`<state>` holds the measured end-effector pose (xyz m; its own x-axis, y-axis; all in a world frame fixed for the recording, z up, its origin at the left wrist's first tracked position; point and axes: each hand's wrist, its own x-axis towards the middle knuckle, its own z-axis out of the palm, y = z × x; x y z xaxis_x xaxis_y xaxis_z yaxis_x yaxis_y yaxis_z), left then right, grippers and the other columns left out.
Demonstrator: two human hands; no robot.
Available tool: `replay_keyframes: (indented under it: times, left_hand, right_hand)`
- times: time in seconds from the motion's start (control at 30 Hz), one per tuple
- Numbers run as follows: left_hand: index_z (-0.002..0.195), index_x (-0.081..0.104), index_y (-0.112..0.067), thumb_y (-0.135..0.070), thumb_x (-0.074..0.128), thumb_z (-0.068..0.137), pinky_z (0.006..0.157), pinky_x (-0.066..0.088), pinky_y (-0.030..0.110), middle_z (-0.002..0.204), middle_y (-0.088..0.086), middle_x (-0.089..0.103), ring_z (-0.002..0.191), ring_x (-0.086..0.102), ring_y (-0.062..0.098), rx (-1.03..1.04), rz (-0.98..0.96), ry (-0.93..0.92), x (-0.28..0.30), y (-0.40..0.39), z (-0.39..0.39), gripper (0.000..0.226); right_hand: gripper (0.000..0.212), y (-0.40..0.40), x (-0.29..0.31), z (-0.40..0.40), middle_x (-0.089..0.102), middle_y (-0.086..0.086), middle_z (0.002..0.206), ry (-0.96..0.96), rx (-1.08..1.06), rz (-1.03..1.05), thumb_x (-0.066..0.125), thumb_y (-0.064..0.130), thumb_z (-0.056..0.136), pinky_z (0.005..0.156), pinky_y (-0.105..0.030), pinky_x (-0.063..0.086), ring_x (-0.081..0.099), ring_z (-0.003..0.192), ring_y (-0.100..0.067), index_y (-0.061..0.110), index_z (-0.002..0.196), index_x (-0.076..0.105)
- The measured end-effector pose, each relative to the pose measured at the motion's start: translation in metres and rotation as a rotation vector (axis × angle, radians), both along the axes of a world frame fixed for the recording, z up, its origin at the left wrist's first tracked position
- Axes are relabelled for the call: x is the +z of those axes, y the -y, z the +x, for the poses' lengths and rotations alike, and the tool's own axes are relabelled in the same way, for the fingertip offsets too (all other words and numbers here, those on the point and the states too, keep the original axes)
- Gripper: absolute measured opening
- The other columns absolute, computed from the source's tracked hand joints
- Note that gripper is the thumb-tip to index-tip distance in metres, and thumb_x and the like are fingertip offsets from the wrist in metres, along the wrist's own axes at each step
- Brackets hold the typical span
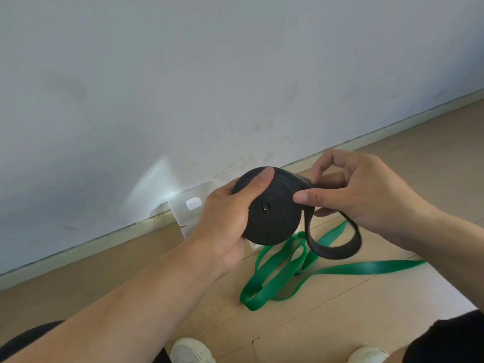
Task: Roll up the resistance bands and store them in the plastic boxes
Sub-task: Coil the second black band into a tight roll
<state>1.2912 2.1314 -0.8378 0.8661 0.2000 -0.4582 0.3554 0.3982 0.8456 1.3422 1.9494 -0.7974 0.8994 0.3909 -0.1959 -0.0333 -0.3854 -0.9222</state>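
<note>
Both hands' fingers [264,176] grip black band roll [272,205]; wood floor [392,297], grey wall [209,74].

The rolled band [272,210] is black, and its loose tail [337,247] is black too. The other band [288,268] on the floor is bright green and a bit shiny. The plastic box [188,205] is see-through white with a small white label. The floor [432,166] is light brown wood. The wall [183,74] is pale grey-blue with dark smudges. The shoes [191,349] are white. The trousers [450,339] are black.
</note>
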Motion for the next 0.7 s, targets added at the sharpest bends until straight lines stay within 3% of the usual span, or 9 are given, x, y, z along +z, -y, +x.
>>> replay_keyframes:
  times: [0.13,0.23,0.33,0.43,0.47,0.53,0.6,0.7]
  left_hand:
    - [0.117,0.073,-0.012,-0.045,0.076,0.073,0.091,0.059,0.047,0.109,0.012,0.079,0.104,0.074,0.030,0.055,-0.145,-0.049,0.003,-0.006,0.000,0.055]
    - [0.126,0.067,-0.010,-0.046,0.070,0.084,0.094,0.058,0.047,0.115,0.014,0.077,0.108,0.074,0.031,0.058,-0.255,-0.051,0.003,-0.008,-0.001,0.055]
    - [0.131,0.065,-0.009,-0.047,0.063,0.093,0.090,0.060,0.042,0.119,0.015,0.075,0.111,0.073,0.029,0.059,-0.345,-0.044,0.000,-0.006,-0.001,0.054]
    - [0.128,0.068,-0.011,-0.047,0.061,0.095,0.095,0.057,0.043,0.119,0.014,0.075,0.113,0.072,0.029,0.020,-0.334,-0.024,-0.002,-0.009,-0.002,0.049]
    - [0.122,0.072,-0.014,-0.047,0.063,0.093,0.096,0.056,0.044,0.117,0.012,0.077,0.112,0.072,0.028,-0.028,-0.263,-0.007,-0.001,-0.011,-0.001,0.045]
    - [0.099,0.077,-0.027,-0.051,0.074,0.080,0.091,0.056,0.042,0.100,0.002,0.080,0.101,0.073,0.026,-0.164,0.117,0.074,-0.002,-0.018,0.002,0.032]
    - [0.089,0.068,-0.034,-0.058,0.080,0.066,0.079,0.059,0.036,0.087,-0.007,0.079,0.087,0.073,0.020,-0.333,0.499,0.174,-0.001,-0.022,0.005,0.034]
    - [0.094,0.065,-0.036,-0.065,0.083,0.065,0.071,0.057,0.020,0.089,-0.008,0.076,0.081,0.071,0.008,-0.512,0.669,0.273,-0.004,-0.012,0.000,0.045]
  right_hand:
    - [0.042,-0.005,-0.004,-0.005,0.080,-0.008,0.078,-0.114,0.012,-0.009,0.083,0.032,0.069,0.082,-0.037,0.064,0.078,0.076,-0.024,0.006,0.094,0.063]
    - [0.045,-0.014,-0.011,-0.013,0.081,-0.006,0.081,-0.098,-0.028,0.022,0.084,0.037,0.066,0.089,-0.049,0.061,0.077,0.076,-0.022,0.011,0.097,0.063]
    - [0.036,-0.021,-0.013,-0.021,0.081,-0.002,0.082,-0.038,-0.080,0.062,0.085,0.032,0.072,0.090,-0.052,0.060,0.077,0.080,-0.027,0.017,0.098,0.064]
    - [0.025,-0.022,-0.014,-0.022,0.081,-0.003,0.080,-0.013,-0.125,0.121,0.083,0.021,0.079,0.086,-0.047,0.063,0.079,0.079,-0.024,0.016,0.097,0.066]
    - [0.022,-0.020,-0.012,-0.020,0.081,-0.002,0.079,-0.001,-0.119,0.108,0.083,0.021,0.080,0.086,-0.048,0.062,0.079,0.078,-0.024,0.018,0.095,0.067]
    - [0.018,-0.013,-0.007,-0.013,0.081,0.003,0.080,0.027,-0.055,0.029,0.082,0.019,0.081,0.086,-0.051,0.061,0.078,0.077,-0.028,0.022,0.094,0.069]
    - [0.016,-0.008,0.000,-0.007,0.080,0.010,0.081,0.062,0.078,-0.091,0.081,0.018,0.083,0.081,-0.042,0.062,0.078,0.078,-0.020,0.025,0.094,0.072]
    - [0.016,-0.006,0.000,-0.008,0.080,0.015,0.083,0.077,0.190,-0.172,0.081,0.020,0.082,0.077,-0.024,0.062,0.076,0.079,-0.002,0.030,0.094,0.077]
